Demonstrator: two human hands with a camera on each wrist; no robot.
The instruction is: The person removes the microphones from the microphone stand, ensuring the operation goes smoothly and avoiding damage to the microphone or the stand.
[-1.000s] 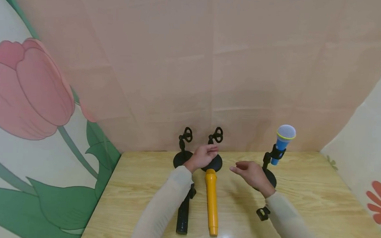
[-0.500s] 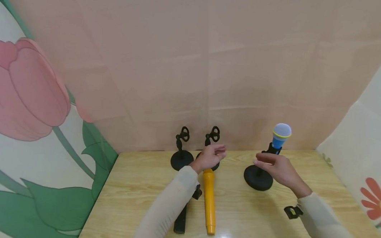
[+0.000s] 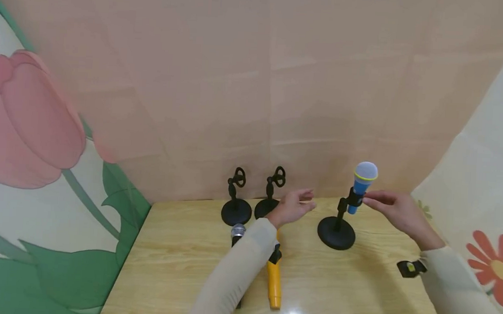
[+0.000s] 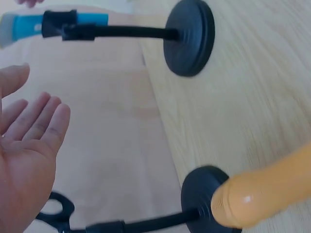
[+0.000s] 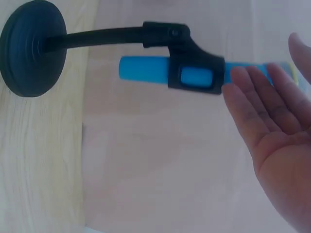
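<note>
A blue microphone with a pale head is clipped, slightly tilted, in the holder of the right black stand. My right hand is at its right side, fingers extended; in the right wrist view the fingertips overlap the microphone beside the clip, and whether they touch I cannot tell. My left hand hovers with relaxed fingers and nothing in it, just right of the middle stand. Under the left forearm lie an orange-yellow microphone and a black microphone, both partly hidden.
A second stand with an unfilled ring holder, the left stand, is near the table's back edge beside the middle one. A pinkish cloth backdrop rises behind the wooden table. Flower-patterned panels flank both sides.
My right hand has moved right, passing in front of the right stand to the far side of the blue microphone. My left hand has drifted right, away from over the middle stand's base.
</note>
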